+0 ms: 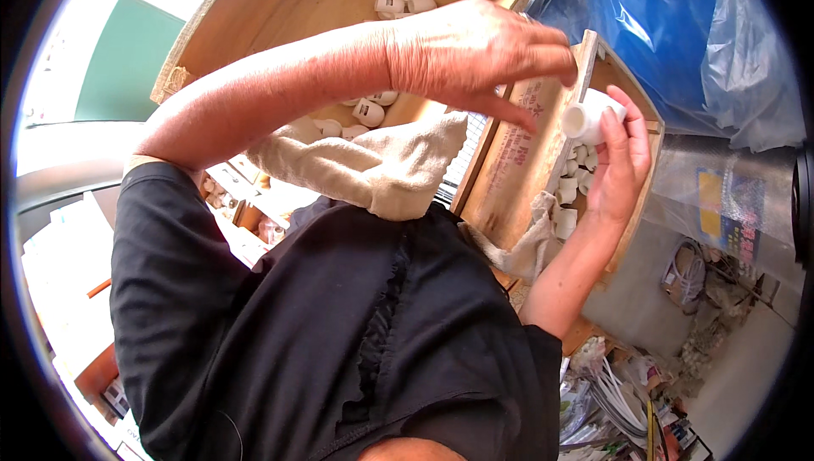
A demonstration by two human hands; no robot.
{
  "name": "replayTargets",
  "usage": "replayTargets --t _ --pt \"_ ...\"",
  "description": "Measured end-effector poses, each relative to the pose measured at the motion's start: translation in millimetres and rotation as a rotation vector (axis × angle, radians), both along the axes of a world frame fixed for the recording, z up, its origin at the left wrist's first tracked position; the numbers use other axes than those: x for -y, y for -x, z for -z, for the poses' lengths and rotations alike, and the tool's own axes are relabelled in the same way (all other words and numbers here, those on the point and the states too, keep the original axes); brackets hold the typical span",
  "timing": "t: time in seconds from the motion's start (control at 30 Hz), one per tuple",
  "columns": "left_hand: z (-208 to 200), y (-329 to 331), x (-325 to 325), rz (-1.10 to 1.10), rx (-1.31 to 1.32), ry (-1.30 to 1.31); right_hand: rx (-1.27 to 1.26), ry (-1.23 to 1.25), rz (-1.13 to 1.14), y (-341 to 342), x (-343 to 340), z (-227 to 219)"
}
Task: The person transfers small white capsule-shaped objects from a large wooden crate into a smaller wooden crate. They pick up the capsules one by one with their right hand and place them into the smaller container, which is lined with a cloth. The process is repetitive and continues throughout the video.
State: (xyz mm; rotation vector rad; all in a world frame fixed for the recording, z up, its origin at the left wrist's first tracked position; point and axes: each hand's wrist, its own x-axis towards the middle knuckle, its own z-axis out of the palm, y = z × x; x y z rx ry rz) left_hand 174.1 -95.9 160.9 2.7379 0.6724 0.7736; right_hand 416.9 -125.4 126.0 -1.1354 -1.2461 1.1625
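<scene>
White cup [595, 116] at two o'clock in view, over narrow wooden box [588, 50]; right hand's [626, 151] fingers grasp its sides, likely keeping mouth clear. From cup: left hand [487, 54] at ten o'clock, fingers spread, nothing held; white pieces [566, 223] toward six, box walls probably stopping them rolling.

The right hand [621, 160] holds a white cup [592, 118], open end facing left, above a wooden box [612, 71] of white pieces [583, 174]. The left hand [496, 50], empty with fingers spread, hangs near the cup. A larger box [280, 3] at left holds white caps [398, 3]; a beige cloth [365, 164] drapes its near edge. Blue plastic [627, 20] lies beyond the wooden box.
</scene>
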Motion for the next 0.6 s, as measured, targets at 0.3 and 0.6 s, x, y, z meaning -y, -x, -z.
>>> replayTargets --t 0.3,0.6 --pt "12.5 -4.2 3.5 0.095 -0.048 -0.040 -0.569 0.344 0.018 48.5 22.3 27.0" --pt "23.5 -8.3 4.3 0.108 -0.074 -0.177 -0.486 0.397 -0.037 45.4 15.3 50.4"
